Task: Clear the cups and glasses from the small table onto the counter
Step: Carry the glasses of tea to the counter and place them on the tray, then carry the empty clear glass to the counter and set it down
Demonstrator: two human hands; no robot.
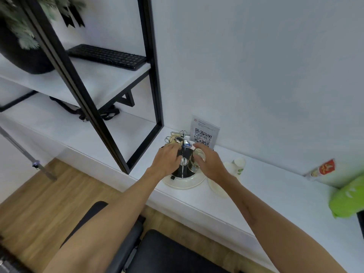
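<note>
Head view, sweeping left to right: a black keyboard (107, 56) lies on the shelf (82, 83), then comes the white bench (197, 201) with the metal glass rack (183, 154) standing in its round tray (185, 183). The left hand (167, 160) reaches into the rack, fingers curled over something there; what it holds can't be told. The right hand (211, 164) grips a clear glass (199, 154) beside the rack's centre post. Paper cups (237, 165) sit just beside the tray, a QR sign (203, 133) behind.
</note>
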